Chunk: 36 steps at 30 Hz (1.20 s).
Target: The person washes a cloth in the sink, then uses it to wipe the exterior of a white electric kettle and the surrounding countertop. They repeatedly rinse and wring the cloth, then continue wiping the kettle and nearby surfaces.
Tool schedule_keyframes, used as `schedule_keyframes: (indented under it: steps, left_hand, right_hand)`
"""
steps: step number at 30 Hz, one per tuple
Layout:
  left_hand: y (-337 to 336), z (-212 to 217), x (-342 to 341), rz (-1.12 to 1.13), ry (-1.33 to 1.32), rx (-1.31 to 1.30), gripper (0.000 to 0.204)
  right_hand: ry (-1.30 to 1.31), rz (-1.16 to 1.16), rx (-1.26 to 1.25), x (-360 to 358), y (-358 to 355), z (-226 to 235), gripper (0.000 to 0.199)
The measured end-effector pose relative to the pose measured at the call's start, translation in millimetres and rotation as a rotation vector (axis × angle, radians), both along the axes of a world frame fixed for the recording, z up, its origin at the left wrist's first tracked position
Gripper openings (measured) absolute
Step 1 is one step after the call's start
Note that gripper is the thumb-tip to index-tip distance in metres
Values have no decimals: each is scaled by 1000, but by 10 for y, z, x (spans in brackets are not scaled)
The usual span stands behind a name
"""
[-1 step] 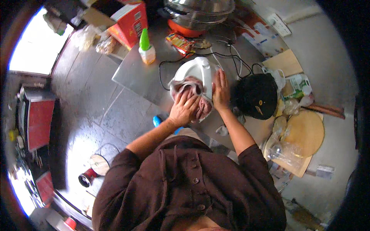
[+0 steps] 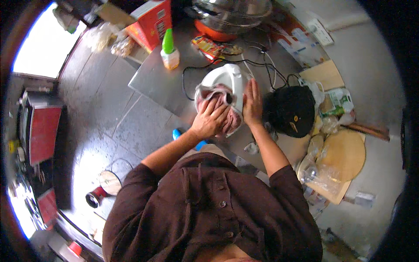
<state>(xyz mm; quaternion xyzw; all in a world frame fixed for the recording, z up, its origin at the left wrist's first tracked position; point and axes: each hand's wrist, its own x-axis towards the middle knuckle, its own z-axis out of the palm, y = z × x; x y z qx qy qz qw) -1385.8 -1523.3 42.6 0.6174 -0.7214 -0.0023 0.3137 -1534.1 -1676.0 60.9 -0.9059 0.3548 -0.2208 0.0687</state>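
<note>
View: shifted slightly.
Left hand: covered pink cloth on white handled appliance; grip indeterminable.
Right hand: lay unclenched alongside.

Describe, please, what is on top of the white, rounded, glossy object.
A crumpled pink cloth lies on the object, with the left hand on the cloth; the surface beneath them cannot be seen.
</note>
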Motion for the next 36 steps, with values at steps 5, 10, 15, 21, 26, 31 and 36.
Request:
schedule_keyframes:
  steps: [5,10,15,21,26,31,36]
  left_hand:
    - [-680,232,281,317,185,58,52]
    - [-1310,-317,825,16,694,291,40]
    - [-1350,-563,902,-140,1385,426,51]
    - [-1037,-1158,781,109,1432,380,52]
    - [-742,-1449,513,289,1176,48,49]
    - [-455,-1452,213,461,1317,-106,47]
    - [-11,-974,-568,565,982,-3,69]
  right_hand:
    - [-2,31,30,-59,-6,-5,54]
    - [33,55,41,42,0,15,58]
    - [81,80,13,-81,-22,-32,68]
    - [69,117,65,-50,-16,0,68]
    - [104,179,0,-124,-80,-53,67]
    - [109,176,29,-50,-75,-38,61]
    - [133,153,89,-117,-44,29,69]
